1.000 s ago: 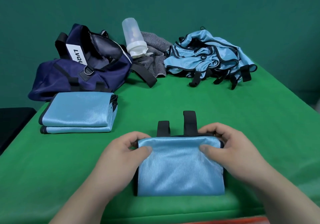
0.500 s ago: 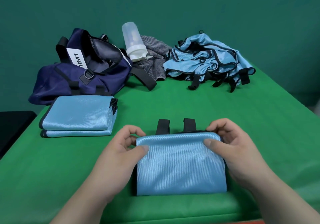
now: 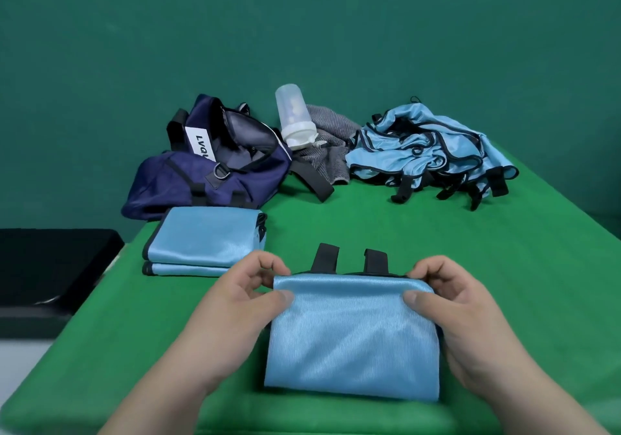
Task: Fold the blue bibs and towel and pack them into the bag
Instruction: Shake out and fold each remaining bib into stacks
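green wall (image 3: 302,31) fills the back. green table (image 3: 437,249) runs from it to the near edge, everything set on it. dark flat block (image 3: 50,259) off the table's left side, lower down, can't tell what it is. navy bag (image 3: 201,182) at far left of the table, mouth gaping open, white label with dark letters on its raised end, one black strap trailing right onto the cloth. loose pile of bibs (image 3: 430,152) at far right, light blue with black trim, crumpled, black tabs hanging off the near side; well apart from the bag. folded bib (image 3: 353,340) near the front edge, centre, a flat blue rectangle, its far edge lifted a little, its near edge on the table. stack of folded bibs (image 3: 205,243) just in front of the bag, two layers showing, near the left hand but whether touching can't be told. left hand (image 3: 235,310) pinches the folded bib's far left corner, thumb on top, fingers curled behind the edge. right hand (image 3: 470,327) pinches the far right corner the same way, thumb on the blue face, fingers curled over the back. grey towel (image 3: 331,125) bunched between the bag and the pile of bibs, not folded. clear bottle (image 3: 294,118) tilted on the towel, white cap end lowest, beside the bag's mouth. two black tabs (image 3: 325,259) stick out past the folded bib's far edge, between the hands.
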Motion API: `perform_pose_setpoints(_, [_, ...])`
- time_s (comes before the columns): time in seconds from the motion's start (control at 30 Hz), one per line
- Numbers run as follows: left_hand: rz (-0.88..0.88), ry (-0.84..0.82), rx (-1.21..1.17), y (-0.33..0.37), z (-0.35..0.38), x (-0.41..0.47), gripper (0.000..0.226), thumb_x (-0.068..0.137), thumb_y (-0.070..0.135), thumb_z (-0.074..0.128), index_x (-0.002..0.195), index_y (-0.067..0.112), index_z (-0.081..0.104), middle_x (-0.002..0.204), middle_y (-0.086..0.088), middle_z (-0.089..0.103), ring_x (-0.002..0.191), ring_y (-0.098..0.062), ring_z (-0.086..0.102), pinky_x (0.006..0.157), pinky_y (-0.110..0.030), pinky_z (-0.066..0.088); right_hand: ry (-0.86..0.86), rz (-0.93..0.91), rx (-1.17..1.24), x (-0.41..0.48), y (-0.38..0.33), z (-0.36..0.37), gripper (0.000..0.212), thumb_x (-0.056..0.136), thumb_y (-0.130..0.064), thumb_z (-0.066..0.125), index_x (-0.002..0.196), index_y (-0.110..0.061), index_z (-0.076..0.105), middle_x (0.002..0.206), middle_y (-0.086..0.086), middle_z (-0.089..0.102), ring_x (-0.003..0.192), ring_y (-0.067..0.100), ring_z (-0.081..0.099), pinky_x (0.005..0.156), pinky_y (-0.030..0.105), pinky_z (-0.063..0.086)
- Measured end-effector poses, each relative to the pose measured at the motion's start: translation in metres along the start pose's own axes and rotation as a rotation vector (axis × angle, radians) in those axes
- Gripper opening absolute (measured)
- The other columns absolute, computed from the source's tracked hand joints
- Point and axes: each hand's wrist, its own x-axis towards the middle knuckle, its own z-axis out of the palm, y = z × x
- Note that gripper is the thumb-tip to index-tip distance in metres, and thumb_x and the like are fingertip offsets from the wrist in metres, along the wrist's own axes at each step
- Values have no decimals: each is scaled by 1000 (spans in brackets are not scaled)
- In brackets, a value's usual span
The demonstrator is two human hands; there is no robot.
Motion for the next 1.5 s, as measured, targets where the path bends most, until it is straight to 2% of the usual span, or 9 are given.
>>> perform_pose_setpoints(0.3, [8, 129, 168, 28, -89, 4, 15, 66, 22, 69, 81, 23, 66, 75, 8, 62, 69, -13, 51, 71, -34, 36, -46, -70, -68, 19, -1, 102, 32, 79, 11, 66, 70, -20, 63, 67, -1, 57, 63, 14, 46, 60, 32, 34])
perform_pose_setpoints(0.43, [5, 218, 186, 35, -134, 45, 13, 83, -1, 68, 85, 12, 65, 75, 0, 66, 70, -14, 57, 71, -34, 40, -48, -111, -110, 68, -7, 151, 28, 77, 5, 69, 71, -23, 64, 66, -2, 58, 60, 14, 47, 58, 29, 35])
perform_pose_setpoints(0.53, [8, 268, 253, 35, -162, 85, 16, 83, 0, 67, 83, 15, 66, 77, 0, 67, 70, -15, 58, 71, -34, 42, -21, -132, -161, 108, -11, 181, 21, 76, 0, 70, 76, -20, 64, 67, -5, 60, 59, 11, 49, 59, 27, 39])
perform_pose_setpoints(0.83, [-134, 267, 689, -16, -174, 156, 16, 79, 13, 61, 83, 29, 65, 73, 9, 60, 63, -11, 51, 58, -24, 39, 3, -185, -657, 169, 22, 215, 8, 80, -15, 63, 83, -21, 59, 71, -7, 59, 60, 11, 49, 55, 28, 37])
perform_pose_setpoints(0.93, [-59, 310, 839, -24, -171, 150, 15, 86, 23, 64, 95, 35, 62, 90, 9, 58, 80, -10, 56, 69, -24, 45, -18, -235, -858, 171, 34, 211, 13, 84, -25, 64, 94, -28, 58, 94, -7, 56, 80, 14, 53, 67, 31, 41])
perform_pose_setpoints(1.07, [277, 469, 957, -26, -164, 133, 22, 88, 27, 69, 109, 28, 66, 108, 7, 50, 102, -16, 49, 89, -31, 43, 4, -415, -934, 166, 33, 202, 32, 88, -31, 66, 118, -23, 60, 115, -5, 47, 112, 18, 48, 101, 37, 40])
perform_pose_setpoints(1.2, [557, 221, 1220, -30, -155, 125, 30, 92, 27, 61, 120, 20, 67, 130, 0, 59, 125, -24, 51, 105, -44, 43, -137, -677, -1113, 152, 39, 205, 41, 88, -39, 52, 121, -18, 65, 128, 3, 55, 128, 26, 46, 109, 45, 36])
perform_pose_setpoints(1.33, [210, -108, 1214, -41, -161, 130, 51, 106, 33, 38, 156, 27, 28, 163, 11, 22, 150, -4, 14, 123, -27, 7, -405, -543, -1295, 153, 55, 203, 78, 85, -61, 20, 148, -21, 41, 158, -5, 33, 149, 18, 19, 121, 36, 15])
perform_pose_setpoints(1.5, [120, -201, 1068, -44, -173, 134, 56, 105, 37, 42, 157, 32, 21, 162, 18, 18, 135, 16, 7, 108, -5, 0, -441, -478, -1175, 156, 58, 192, 67, 99, -49, 50, 155, -19, 29, 162, -7, 26, 148, 10, 21, 119, 22, 11])
